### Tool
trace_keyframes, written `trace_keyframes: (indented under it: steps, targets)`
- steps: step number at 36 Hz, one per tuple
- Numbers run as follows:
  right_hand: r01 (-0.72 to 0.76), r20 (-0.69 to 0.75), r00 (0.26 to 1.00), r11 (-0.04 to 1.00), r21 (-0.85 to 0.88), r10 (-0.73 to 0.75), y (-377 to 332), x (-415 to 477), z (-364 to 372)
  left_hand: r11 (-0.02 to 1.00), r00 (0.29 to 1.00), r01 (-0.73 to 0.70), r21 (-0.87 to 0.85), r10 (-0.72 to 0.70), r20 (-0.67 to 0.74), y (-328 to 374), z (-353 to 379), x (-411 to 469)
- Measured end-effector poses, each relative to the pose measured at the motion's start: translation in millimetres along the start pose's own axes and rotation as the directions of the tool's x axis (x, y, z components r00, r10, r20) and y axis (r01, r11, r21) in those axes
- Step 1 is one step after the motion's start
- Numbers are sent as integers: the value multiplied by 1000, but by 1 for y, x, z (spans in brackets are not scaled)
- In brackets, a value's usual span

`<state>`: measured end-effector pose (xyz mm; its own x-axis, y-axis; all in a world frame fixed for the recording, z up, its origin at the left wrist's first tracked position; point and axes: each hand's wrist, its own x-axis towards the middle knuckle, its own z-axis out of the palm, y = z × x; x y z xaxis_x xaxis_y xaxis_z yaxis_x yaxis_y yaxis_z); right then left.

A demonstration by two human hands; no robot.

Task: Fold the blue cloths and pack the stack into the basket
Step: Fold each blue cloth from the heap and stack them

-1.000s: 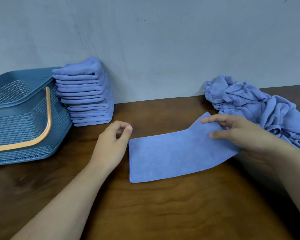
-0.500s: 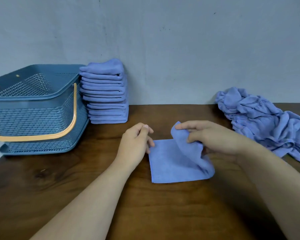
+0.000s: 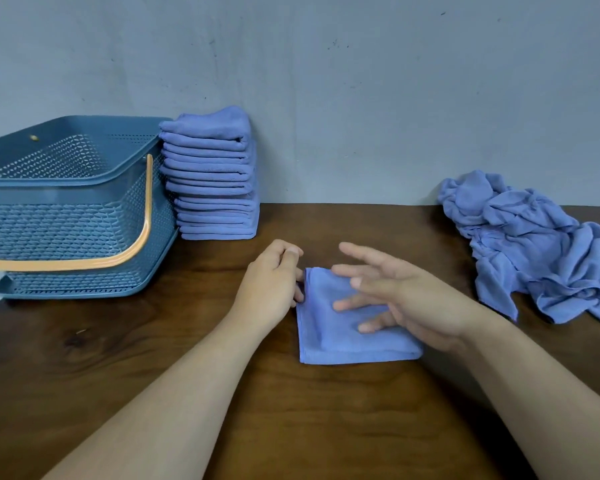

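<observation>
A small folded blue cloth (image 3: 329, 341) lies flat on the brown table in front of me. My right hand (image 3: 395, 299) is spread over it with straight fingers, fingertips near its surface. My left hand (image 3: 271, 282) sits at the cloth's left edge, fingers curled, seeming to pinch that edge. A tall stack of folded blue cloths (image 3: 212, 174) stands against the wall, right beside the blue mesh basket (image 3: 59, 220) with an orange handle. A heap of crumpled blue cloths (image 3: 534, 247) lies at the right.
The grey wall (image 3: 326, 81) closes off the back of the brown table (image 3: 153, 341). The table's left edge runs just below the basket.
My right hand carried the cloth's right half over to the left, halving the long strip into a square, then let go and spread flat. The view shifted left and up.
</observation>
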<state>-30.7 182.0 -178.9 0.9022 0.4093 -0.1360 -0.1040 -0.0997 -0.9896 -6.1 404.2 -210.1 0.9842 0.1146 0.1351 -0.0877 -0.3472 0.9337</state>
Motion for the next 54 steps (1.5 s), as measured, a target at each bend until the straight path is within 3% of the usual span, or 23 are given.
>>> trace_keyframes:
  steps: [3, 5, 7, 9, 17, 22, 27, 29, 31, 33, 35, 39, 42, 50, 52, 54]
  targets:
    - [138, -113, 983, 989, -52, -143, -1, -1, -15, 1000, 1000, 15, 8, -15, 13, 2, -1, -1]
    - [219, -226, 930, 932, -289, -289, 3, 1, -24, 999, 998, -1, 50, -2, 61, 2, -1, -2]
    - [210, -271, 879, 828, -520, -393, 11, 5, -32, 994, 995, -19, 108, 9, 95, -2, 0, -2]
    - [194, -268, 869, 783, -591, -417, 18, 7, -36, 988, 994, -48, 145, 34, 101, -4, 3, -1]
    - [225, -86, 918, 686, -692, -388, 34, 15, -34, 1000, 998, 11, 1, -11, 69, -7, 2, 4]
    - [215, 34, 944, 533, -818, -328, 38, 14, -31, 996, 998, 18, 88, -23, 56, -5, 1, 2]
    - [143, 92, 986, 415, -898, -141, 34, 11, -27, 987, 1000, 5, 159, -2, -19, -2, 2, -3]
    - [126, 104, 992, 401, -907, -76, 30, 8, -24, 974, 996, -64, 218, 75, -41, -1, 4, -8]
    - [111, 108, 994, 394, -912, -31, 28, 7, -23, 910, 970, -224, 349, 242, -10, 1, 6, -14]
    - [100, 108, 994, 385, -918, 1, 27, 6, -21, 813, 910, -405, 419, 401, 103, 8, 7, -23]
    - [100, 116, 993, 376, -921, 22, 25, 6, -21, 756, 869, -495, 428, 443, 221, 15, 10, -32]
    - [96, 133, 988, 366, -926, 77, 23, 6, -21, 685, 880, -428, 590, 165, 446, 12, 20, -44]
    - [72, 122, 985, 364, -929, 118, 23, 9, -21, 649, 886, -355, 673, 5, 463, 4, 17, -43]
    - [79, 134, 985, 414, -907, 107, 25, 6, -24, 673, 905, -315, 669, 0, 426, -2, 15, -42]
    - [90, 131, 990, 461, -883, 57, 28, 4, -27, 741, 908, -301, 600, 30, 417, -5, 13, -40]
    - [96, 104, 994, 560, -823, -18, 29, 5, -29, 914, 953, -175, 366, 64, 297, -10, 5, -36]
